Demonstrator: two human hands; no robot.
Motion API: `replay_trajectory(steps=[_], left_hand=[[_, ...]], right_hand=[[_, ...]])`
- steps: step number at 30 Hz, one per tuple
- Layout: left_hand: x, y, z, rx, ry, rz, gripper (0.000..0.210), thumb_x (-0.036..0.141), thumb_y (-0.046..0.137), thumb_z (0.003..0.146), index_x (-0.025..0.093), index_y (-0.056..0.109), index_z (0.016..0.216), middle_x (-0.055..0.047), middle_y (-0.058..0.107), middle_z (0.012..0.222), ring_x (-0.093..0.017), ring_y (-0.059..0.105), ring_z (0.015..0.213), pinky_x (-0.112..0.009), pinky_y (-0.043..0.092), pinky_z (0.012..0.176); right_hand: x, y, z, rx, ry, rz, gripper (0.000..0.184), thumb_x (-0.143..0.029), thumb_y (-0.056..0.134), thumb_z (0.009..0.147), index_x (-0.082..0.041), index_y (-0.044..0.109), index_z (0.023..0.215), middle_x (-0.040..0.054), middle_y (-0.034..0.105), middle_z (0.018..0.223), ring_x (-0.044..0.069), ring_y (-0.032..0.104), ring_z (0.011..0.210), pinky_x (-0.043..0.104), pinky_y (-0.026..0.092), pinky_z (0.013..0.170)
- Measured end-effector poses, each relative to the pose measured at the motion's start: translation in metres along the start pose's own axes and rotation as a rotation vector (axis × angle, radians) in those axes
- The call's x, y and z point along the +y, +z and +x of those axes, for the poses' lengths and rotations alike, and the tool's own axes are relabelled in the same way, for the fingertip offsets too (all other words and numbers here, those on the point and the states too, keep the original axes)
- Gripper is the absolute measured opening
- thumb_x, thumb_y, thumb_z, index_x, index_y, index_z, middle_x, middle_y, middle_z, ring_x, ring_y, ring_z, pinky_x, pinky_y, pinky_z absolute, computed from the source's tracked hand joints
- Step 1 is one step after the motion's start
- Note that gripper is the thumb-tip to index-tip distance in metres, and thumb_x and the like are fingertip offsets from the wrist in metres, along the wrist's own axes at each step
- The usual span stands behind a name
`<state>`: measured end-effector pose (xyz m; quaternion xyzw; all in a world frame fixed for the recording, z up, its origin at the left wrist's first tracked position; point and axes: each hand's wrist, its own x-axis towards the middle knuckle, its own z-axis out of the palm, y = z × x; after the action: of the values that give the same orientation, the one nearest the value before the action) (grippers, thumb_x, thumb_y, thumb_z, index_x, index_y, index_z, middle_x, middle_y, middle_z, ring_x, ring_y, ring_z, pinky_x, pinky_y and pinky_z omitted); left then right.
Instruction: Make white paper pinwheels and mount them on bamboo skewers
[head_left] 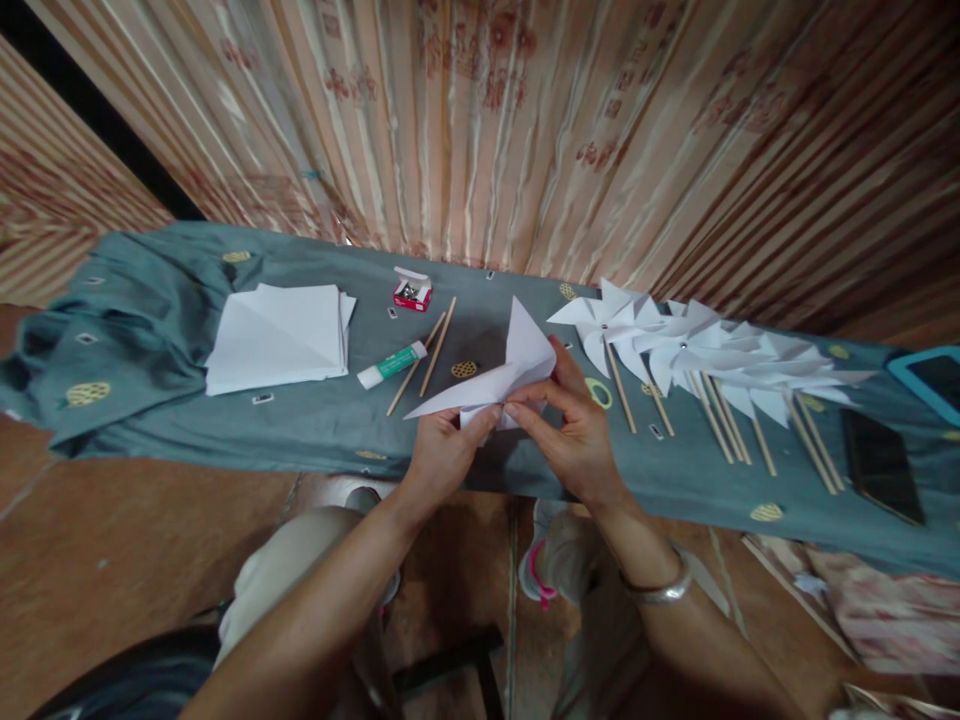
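A white paper pinwheel [517, 360], with its corners folded in, is held up over the front part of the cloth-covered table. My left hand [448, 445] is closed on its lower left side, thumb near the centre. From the right, my right hand [574, 430] pinches the same paper, its thumb and fingertips close to the left thumb. Whether a pin sits at the centre is hidden by the fingers. Behind and left of the hands lie two wooden sticks [438, 347] and a green-and-white glue stick [392, 364]. An open red box of small metal pins [412, 289] stands farther back.
A stack of white paper [276, 338] lies at the left. Several finished pinwheels [686, 345] on sticks overlap at the right, beside yellow-green scissors handles [598, 393]. A dark phone [883, 465] and a blue-framed device [930, 380] lie farther right. A curtain [480, 130] hangs behind the table.
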<state>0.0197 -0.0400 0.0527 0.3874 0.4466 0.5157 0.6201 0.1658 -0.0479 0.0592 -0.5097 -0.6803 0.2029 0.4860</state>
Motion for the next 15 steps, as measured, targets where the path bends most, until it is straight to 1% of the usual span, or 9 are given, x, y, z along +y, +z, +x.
replay_trajectory(steps=[3, 6, 9, 15], left_hand=[[-0.0009, -0.0009, -0.0002, -0.007, 0.016, 0.005, 0.015, 0.03, 0.079, 0.061, 0.018, 0.074, 0.068, -0.002, 0.072, 0.071, -0.019, 0.063, 0.072, -0.031, 0.049, 0.072], [-0.0013, -0.0018, -0.0003, -0.014, 0.031, 0.017, 0.015, 0.031, 0.078, 0.063, 0.017, 0.074, 0.067, -0.003, 0.072, 0.071, -0.02, 0.064, 0.073, -0.032, 0.05, 0.074], [-0.0004, -0.0017, -0.0008, -0.017, 0.048, 0.003, 0.016, 0.031, 0.077, 0.064, 0.017, 0.075, 0.072, -0.003, 0.074, 0.076, -0.02, 0.065, 0.077, -0.032, 0.05, 0.079], [0.0001, -0.0016, -0.0018, -0.013, 0.038, -0.014, 0.017, 0.029, 0.078, 0.063, 0.016, 0.076, 0.074, -0.004, 0.075, 0.08, -0.02, 0.065, 0.078, -0.032, 0.049, 0.079]], right_hand=[[-0.0006, -0.0001, 0.0, 0.0, -0.002, 0.007, 0.004, -0.025, 0.068, 0.081, -0.028, 0.071, 0.079, 0.0026, 0.064, 0.122, 0.025, 0.042, 0.134, 0.047, 0.028, 0.115], [-0.0016, -0.0007, 0.0002, -0.005, -0.001, 0.007, 0.004, -0.025, 0.068, 0.081, -0.027, 0.071, 0.079, 0.0027, 0.064, 0.122, 0.025, 0.045, 0.131, 0.046, 0.03, 0.113], [-0.0016, -0.0013, 0.0003, -0.003, 0.004, 0.006, 0.004, -0.026, 0.067, 0.081, -0.028, 0.071, 0.08, 0.0025, 0.064, 0.122, 0.025, 0.047, 0.13, 0.046, 0.031, 0.112], [0.0003, -0.001, 0.0004, -0.008, 0.012, 0.009, 0.004, -0.025, 0.068, 0.081, -0.027, 0.071, 0.079, 0.0025, 0.064, 0.121, 0.024, 0.047, 0.13, 0.044, 0.031, 0.113]])
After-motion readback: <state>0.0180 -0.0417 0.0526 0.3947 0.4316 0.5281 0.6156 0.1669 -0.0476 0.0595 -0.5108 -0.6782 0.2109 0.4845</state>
